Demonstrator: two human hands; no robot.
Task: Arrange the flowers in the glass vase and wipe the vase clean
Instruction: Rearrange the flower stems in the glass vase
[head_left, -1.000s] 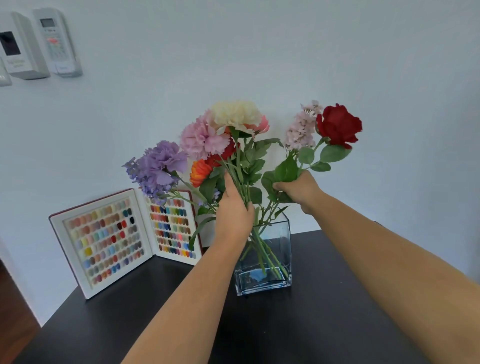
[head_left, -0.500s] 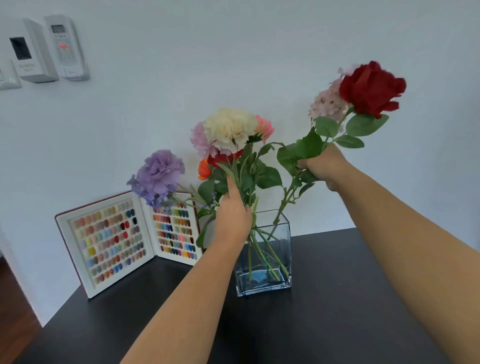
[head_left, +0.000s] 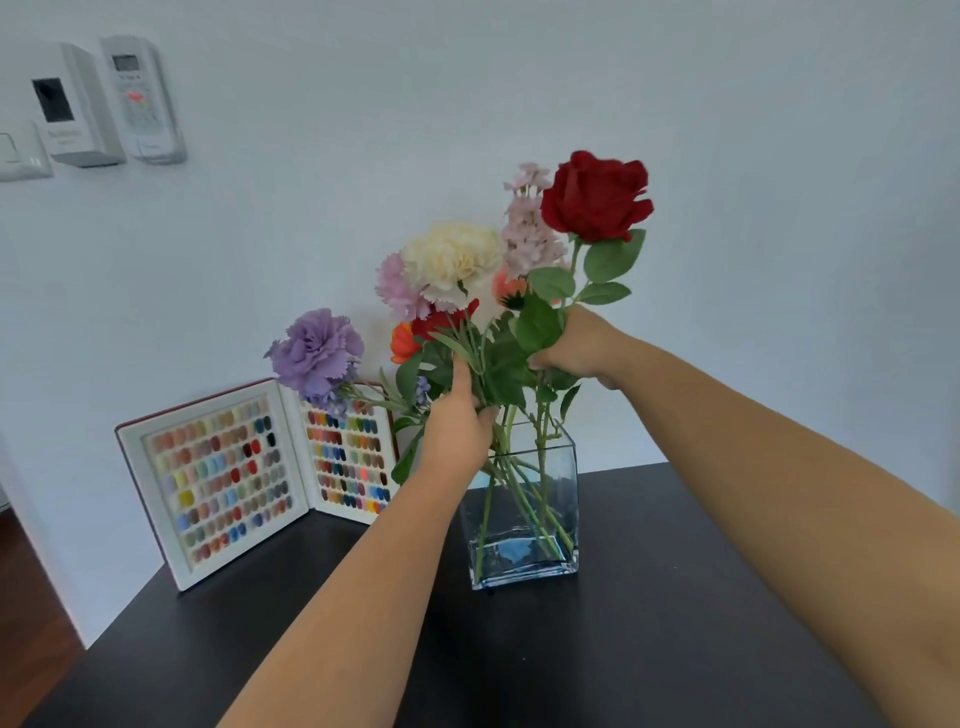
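My left hand (head_left: 457, 431) is closed around the bunched stems just above the rim of the glass vase (head_left: 563, 519); my right hand (head_left: 574, 343) grips the stem of the red rose (head_left: 595, 195), with a pale pink spray (head_left: 530, 228) beside it. The square vase stands on the black table (head_left: 649, 649), stems crossing inside it down to the base. Cream (head_left: 452, 260), pink and purple (head_left: 317, 351) blooms fan out left. Behind stands an open colour-swatch book (head_left: 223, 478); writing on the wall units (head_left: 98, 104) is too blurred to read.
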